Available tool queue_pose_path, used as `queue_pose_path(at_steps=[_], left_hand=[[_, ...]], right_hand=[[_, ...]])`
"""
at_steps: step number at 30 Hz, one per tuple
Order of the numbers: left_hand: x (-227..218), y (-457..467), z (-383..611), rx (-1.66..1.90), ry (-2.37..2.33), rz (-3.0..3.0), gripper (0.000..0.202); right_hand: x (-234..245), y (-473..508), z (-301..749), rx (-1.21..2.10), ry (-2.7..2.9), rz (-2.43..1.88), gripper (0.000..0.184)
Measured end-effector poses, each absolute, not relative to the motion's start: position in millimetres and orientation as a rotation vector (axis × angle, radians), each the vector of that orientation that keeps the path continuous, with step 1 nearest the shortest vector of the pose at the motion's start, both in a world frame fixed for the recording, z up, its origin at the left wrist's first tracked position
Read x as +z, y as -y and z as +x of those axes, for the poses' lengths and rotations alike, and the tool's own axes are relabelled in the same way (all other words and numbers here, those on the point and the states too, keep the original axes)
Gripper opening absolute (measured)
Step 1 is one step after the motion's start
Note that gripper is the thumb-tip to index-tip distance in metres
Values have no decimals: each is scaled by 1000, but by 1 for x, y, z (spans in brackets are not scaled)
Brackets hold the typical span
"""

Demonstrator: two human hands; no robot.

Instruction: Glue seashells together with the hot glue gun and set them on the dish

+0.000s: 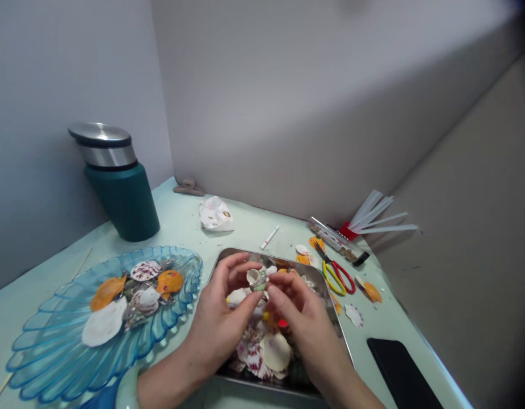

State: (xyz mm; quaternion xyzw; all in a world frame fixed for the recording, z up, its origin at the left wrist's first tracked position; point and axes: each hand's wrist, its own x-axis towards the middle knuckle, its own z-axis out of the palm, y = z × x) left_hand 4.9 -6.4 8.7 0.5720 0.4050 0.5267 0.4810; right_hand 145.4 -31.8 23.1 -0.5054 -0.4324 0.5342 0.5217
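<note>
My left hand [228, 309] and my right hand [298, 304] meet above a metal tray [342, 341]. Between their fingertips is a small shell piece [259, 283] with silvery and pale green parts; its exact make is too small to tell. Both hands are closed in a pinch on it. Beneath them the tray holds a heap of seashells [277, 352], white, cream and purple-striped, with a small red thing [282, 323] and yellow bits among them. My hands hide part of the heap.
At left lies a blue scalloped glass dish [45, 346] with shells, before a green tumbler [124, 193]. On the right are red-and-yellow-handled scissors [336, 275], loose shells [354, 315], a clear tube [339, 241], glue sticks [381, 216] and a black phone [402, 372]. Crumpled tissue [216, 215] lies behind.
</note>
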Motion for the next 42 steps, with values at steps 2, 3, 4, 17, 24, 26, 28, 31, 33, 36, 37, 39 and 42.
queue_pose_path(at_steps=[2,3,4,17,24,26,28,31,33,36,37,39,42], left_hand=[[7,7,4,1282,-994,1463,45],[6,8,4,1280,-998,1512,46],[5,8,3,1275,-1004,1565,47],[5,12,2,1154,-1007,1769,53],[3,12,2,1184,-990,1720,52],[3,12,2,1168,-977,1715,51],[3,12,2,1148,-969,1709,50],[3,12,2,1135,-963,1706,50],[3,11,2,1134,-965,1713,50],[3,11,3,1127,-975,1728,50],[3,11,3,1122,-981,1734,50],[3,12,3,1116,-995,1747,51],[2,13,3,1118,-1018,1773,51]], right_hand=[[27,33,149,930,1249,-1284,21],[29,33,151,774,1357,-1283,18],[30,33,152,642,1460,-1266,15],[33,31,156,339,1828,-1190,17],[33,31,158,337,1838,-1174,17],[32,32,158,333,1839,-1153,16],[32,32,158,320,1841,-1128,16],[33,32,157,310,1846,-1121,17],[33,32,157,308,1849,-1125,17],[32,32,156,301,1847,-1132,17],[32,32,156,297,1846,-1135,17],[31,33,156,288,1844,-1143,17],[30,33,156,280,1843,-1157,16]])
